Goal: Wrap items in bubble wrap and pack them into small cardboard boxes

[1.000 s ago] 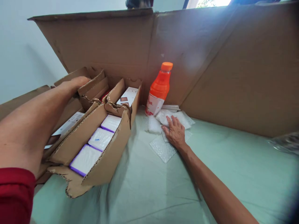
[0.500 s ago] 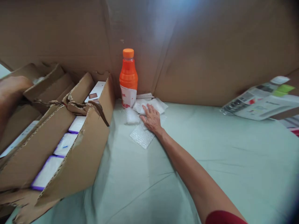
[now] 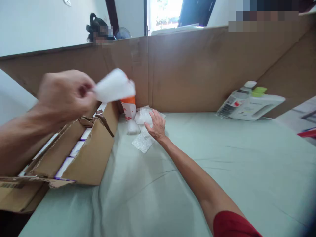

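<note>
My left hand [image 3: 66, 93] is raised over the cardboard boxes, its thumb and fingers pinching a whitish piece of bubble wrap [image 3: 112, 87]. Motion blurs this piece, and it hides the upper part of an orange bottle [image 3: 128, 111]. My right hand [image 3: 156, 125] lies with fingers spread at the right side of a small pile of clear bubble wrap pieces [image 3: 143, 117]. One flat square of bubble wrap [image 3: 142, 143] sticks out toward me, and a rolled or folded piece [image 3: 133, 127] rests at the bottle's foot.
Open cardboard boxes [image 3: 95, 161] on the left hold white packs with purple edges [image 3: 77, 148]. A cardboard wall [image 3: 187, 72] closes off the back, with people beyond it. A clear bottle [image 3: 233, 102] leans beside a white jug [image 3: 256, 107] at right. Pale green cloth [image 3: 197, 148] covers the surface.
My left hand has come up out of the back left box and moved right, now with bubble wrap in it. The view has tilted up. My right hand stays by the pile.
</note>
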A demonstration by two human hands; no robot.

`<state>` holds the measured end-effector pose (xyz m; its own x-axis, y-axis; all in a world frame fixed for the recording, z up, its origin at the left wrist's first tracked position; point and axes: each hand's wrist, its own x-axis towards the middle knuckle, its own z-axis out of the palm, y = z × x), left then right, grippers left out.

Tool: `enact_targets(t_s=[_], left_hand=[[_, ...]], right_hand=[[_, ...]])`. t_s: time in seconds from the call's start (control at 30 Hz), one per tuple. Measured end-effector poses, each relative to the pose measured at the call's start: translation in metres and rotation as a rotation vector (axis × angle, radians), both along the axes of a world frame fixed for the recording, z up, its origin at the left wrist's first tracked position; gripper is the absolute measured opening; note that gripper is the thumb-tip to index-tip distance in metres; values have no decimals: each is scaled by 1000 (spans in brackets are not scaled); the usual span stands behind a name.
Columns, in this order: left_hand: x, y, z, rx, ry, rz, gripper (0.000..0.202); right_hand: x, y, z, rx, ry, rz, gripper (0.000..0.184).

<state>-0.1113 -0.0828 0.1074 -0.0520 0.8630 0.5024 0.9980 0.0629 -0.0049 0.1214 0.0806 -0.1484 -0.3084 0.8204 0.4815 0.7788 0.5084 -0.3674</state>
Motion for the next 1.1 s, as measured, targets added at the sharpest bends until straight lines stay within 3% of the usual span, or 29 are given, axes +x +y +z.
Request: enact_targets(t_s=[0.1, 0.2, 0.33, 0.47, 0.57, 0.67, 0.77, 0.87, 1.1], left_hand=[[72, 44, -18, -29, 156, -88, 30], [108, 102, -55, -127, 191, -130, 32], [120, 159, -121, -194, 189, -126, 35], [118, 177, -189, -289, 189, -159, 43], [111, 185, -221, -390, 164, -162, 37], [105, 197, -229, -467, 122, -137, 39], [106, 199, -221, -477, 98, -104, 33], [113, 187, -216, -426, 91, -103, 41], [111, 165, -237, -521, 67, -171, 49]], right_hand=[[37, -24, -7, 23, 17, 3, 60], [75, -44, -26, 19, 6, 6, 56], [101, -55, -47, -57, 10, -36, 56], [104, -55, -53, -125, 27, -2, 54], [103, -54, -53, -164, 28, 1, 54], [103, -54, -52, -188, 35, -4, 53], [103, -55, -51, -210, 51, -12, 51], [102, -54, -52, -211, 67, -19, 49], [102, -54, -54, -206, 85, -44, 48]])
